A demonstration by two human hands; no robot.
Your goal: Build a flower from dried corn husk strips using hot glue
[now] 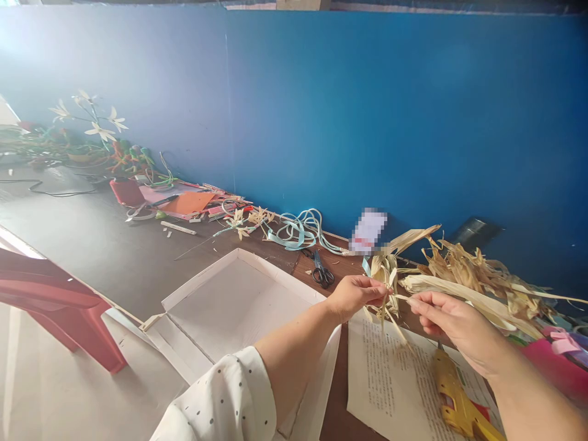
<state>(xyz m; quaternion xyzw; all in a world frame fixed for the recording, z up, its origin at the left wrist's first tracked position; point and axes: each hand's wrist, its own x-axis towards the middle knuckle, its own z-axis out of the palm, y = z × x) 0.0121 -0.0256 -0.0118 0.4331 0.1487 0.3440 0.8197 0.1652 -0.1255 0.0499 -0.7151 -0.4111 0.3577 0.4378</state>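
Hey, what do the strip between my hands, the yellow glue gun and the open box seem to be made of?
Strip: probably dried corn husk, matte, given its straw color and the similar papery leaves nearby.
Glue gun: likely hard plastic, fairly smooth, with a molded-looking body.
Box: seemingly matte cardboard, judging by its thin folded walls.

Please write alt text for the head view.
The left hand and right hand pinch a thin pale strip over a cluttered table. A yellow glue gun lies on a printed page; dried husks, scissors and a white box lie nearby.
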